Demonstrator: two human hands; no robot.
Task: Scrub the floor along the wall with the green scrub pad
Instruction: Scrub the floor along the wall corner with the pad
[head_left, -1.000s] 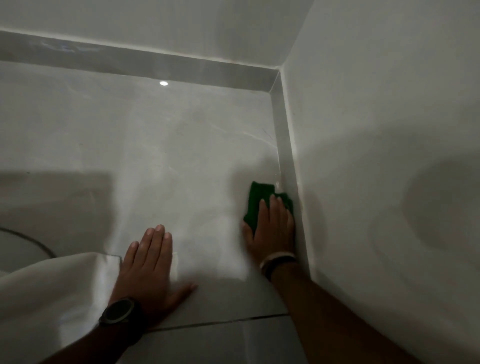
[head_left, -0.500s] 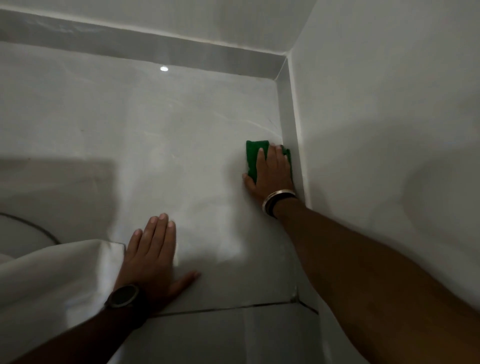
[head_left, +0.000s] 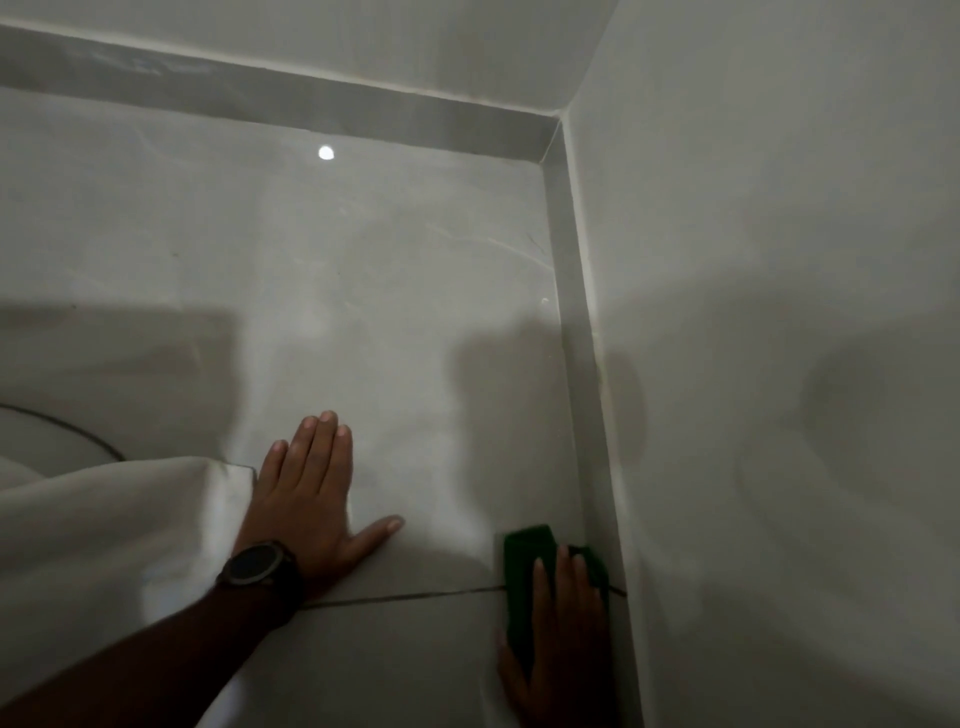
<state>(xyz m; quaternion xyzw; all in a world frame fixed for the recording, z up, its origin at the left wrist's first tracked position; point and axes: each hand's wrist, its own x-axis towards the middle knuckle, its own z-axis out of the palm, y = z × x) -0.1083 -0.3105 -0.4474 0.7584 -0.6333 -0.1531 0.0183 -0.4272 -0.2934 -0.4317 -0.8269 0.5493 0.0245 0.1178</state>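
The green scrub pad (head_left: 522, 564) lies flat on the pale tiled floor (head_left: 405, 332), tight against the grey skirting (head_left: 582, 322) of the right wall (head_left: 779, 312). My right hand (head_left: 563, 644) presses down on the pad with its fingers laid over it, low at the frame's bottom edge; the pad's near part is hidden under the hand. The pad straddles a dark grout line (head_left: 405, 596). My left hand (head_left: 311, 499), with a dark watch (head_left: 257, 566) on its wrist, rests palm down and fingers spread on the floor, left of the pad.
White cloth (head_left: 104, 535) lies bunched on the floor at the lower left, touching my left hand. A dark curved line (head_left: 67, 426) runs behind it. The far wall's skirting (head_left: 291, 98) meets the right one in the corner. A ceiling light reflects on the floor (head_left: 325, 153).
My right hand has dragged the pad along the skirting back toward me, from well up the wall to the grout line. My left hand has stayed planted.
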